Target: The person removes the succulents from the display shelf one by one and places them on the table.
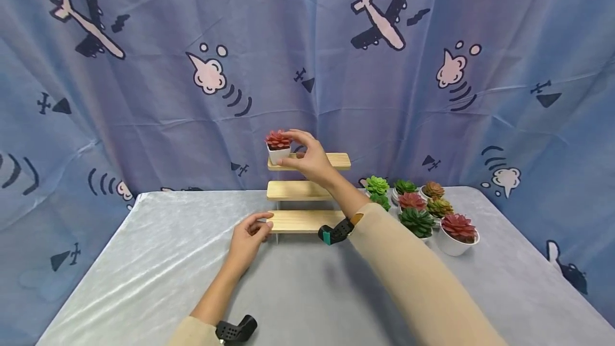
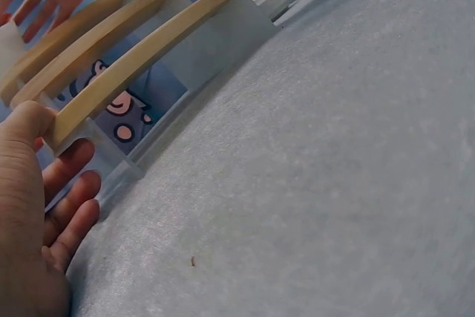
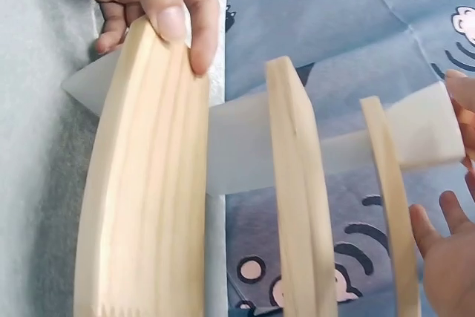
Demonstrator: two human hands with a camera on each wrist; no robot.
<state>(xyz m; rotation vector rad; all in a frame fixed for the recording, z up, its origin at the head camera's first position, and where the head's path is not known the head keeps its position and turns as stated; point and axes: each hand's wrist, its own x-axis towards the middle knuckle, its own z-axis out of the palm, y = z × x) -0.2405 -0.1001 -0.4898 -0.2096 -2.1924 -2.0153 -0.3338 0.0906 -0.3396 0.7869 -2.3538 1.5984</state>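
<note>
A three-tier wooden shelf stand with pale boards (image 1: 300,190) and translucent side supports (image 2: 215,50) stands at the table's back. My right hand (image 1: 309,160) grips a small red artificial succulent in a white pot (image 1: 280,152) by its pot, at the left end of the top board (image 1: 340,161). The right wrist view shows the white pot (image 3: 427,128) right at that board's end, its plant mostly out of frame. My left hand (image 1: 246,236) pinches the left end of the bottom board (image 1: 312,221); in the left wrist view the thumb lies over it, the other fingers below.
Right of the stand is a cluster of several potted artificial succulents, green, red and orange, among them a dark green one (image 1: 417,221) and a larger red one (image 1: 458,228). A whitish cloth (image 1: 182,239) covers the table. Behind hangs a blue patterned curtain (image 1: 269,57).
</note>
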